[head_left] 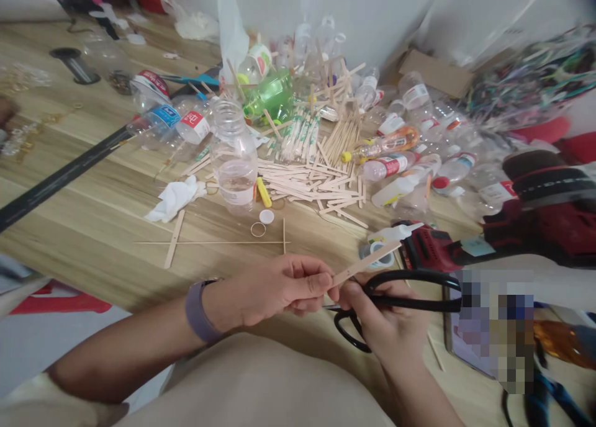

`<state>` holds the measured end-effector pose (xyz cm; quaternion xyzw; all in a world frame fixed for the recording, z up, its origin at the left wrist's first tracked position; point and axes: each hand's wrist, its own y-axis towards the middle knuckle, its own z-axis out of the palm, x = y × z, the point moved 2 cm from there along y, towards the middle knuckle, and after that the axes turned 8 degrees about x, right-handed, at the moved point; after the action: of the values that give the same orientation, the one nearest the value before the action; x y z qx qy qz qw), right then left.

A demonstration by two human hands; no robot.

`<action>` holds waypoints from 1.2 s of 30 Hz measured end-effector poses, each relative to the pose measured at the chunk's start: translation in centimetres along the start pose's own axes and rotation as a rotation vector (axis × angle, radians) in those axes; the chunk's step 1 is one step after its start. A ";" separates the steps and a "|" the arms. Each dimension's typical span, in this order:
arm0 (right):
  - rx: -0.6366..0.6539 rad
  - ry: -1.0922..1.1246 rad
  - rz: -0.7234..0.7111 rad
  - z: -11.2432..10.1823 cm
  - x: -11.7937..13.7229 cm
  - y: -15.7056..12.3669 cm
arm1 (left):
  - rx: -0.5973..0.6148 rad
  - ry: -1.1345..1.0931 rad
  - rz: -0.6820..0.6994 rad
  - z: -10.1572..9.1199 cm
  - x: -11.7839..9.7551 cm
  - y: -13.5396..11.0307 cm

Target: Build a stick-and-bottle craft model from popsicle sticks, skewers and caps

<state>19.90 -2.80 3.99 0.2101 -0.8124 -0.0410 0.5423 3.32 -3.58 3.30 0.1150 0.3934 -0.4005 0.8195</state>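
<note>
A flat wooden craft stick (365, 262) is pinched between the thumb and fingers of my left hand (298, 285). It points up to the right, with small dark marks near my thumb. My right hand (393, 318) is wrapped around black-handled scissors (414, 275); their blades are mostly hidden behind my fingers. The two hands almost meet near the table's front edge. Beyond my left hand, a thin bamboo skewer (223, 242) lies across the table, crossing one craft stick (174, 239) at its left and meeting another stick (284, 236) at its right.
Ahead stand a cut clear bottle (235, 160), a pile of craft sticks (307, 185) and many plastic bottles (388, 166). A white tissue (179, 198) lies left. At right are a red and black power tool (535, 210), a glue bottle (395, 233) and a tape roll (382, 256).
</note>
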 end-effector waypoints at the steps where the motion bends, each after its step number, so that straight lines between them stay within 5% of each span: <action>1: 0.021 0.028 0.005 0.0 0.0 0.0 | -0.001 0.006 -0.005 0.1 -0.1 0.0; 23: 0.319 0.628 0.278 0.6 -1.8 0.3 | 0.035 0.172 0.033 -0.2 -1.0 0.5; 31: 0.372 0.893 0.402 1.4 -1.4 0.9 | -0.032 0.401 0.169 -0.8 -0.5 0.7; 36: 0.433 0.944 0.457 1.5 -1.6 0.8 | -0.065 0.332 0.260 -0.7 -0.4 0.8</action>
<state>18.84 -1.72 2.18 0.1308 -0.4968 0.3435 0.7862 3.43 -2.50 3.02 0.2029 0.5174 -0.2539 0.7916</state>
